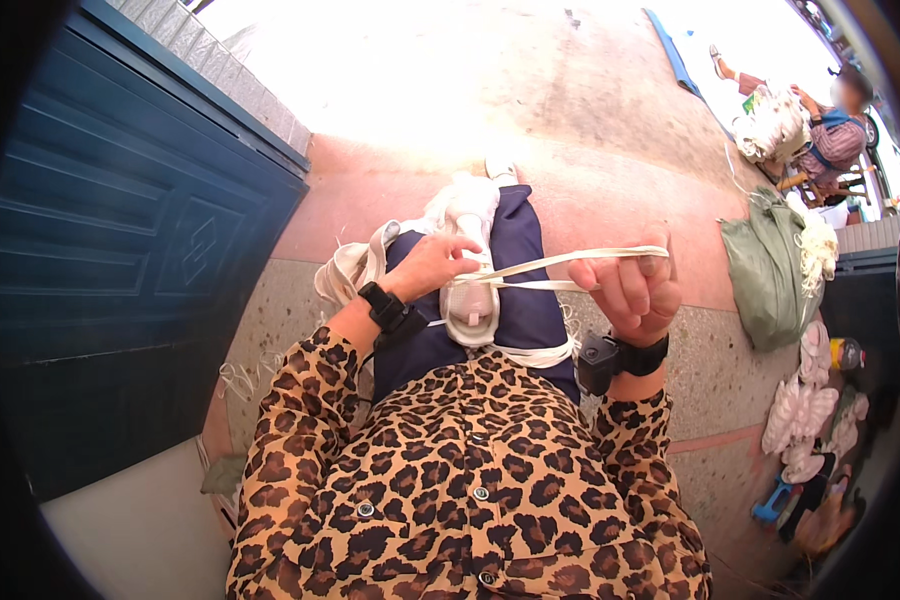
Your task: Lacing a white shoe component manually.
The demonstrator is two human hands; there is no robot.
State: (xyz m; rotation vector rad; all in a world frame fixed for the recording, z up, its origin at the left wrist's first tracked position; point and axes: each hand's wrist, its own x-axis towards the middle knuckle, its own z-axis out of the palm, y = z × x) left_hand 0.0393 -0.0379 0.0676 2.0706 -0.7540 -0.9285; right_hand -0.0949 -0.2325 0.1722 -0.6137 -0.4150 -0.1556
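Observation:
A white sneaker (472, 312) lies on my lap between my thighs, its toe pointing toward me. My left hand (432, 266) is bent over the shoe's left side at the lacing, its thumb and fingers curled against it; its fingertips are partly hidden. From there a cream shoelace (560, 259) stretches to the right in two strands. My right hand (632, 288), raised to the right of the shoe, has its fingers curled round the lace, with a loop pulled over the index finger. More white laces (538, 355) lie across my right thigh.
Pale straps or shoe parts (362, 262) rest by my left leg. A blue door (150, 250) stands at left. On the right are a green sack (765, 270), several white shoes (798, 415) and a bottle (848, 354). Another person (835, 140) sits farther off with a white bundle.

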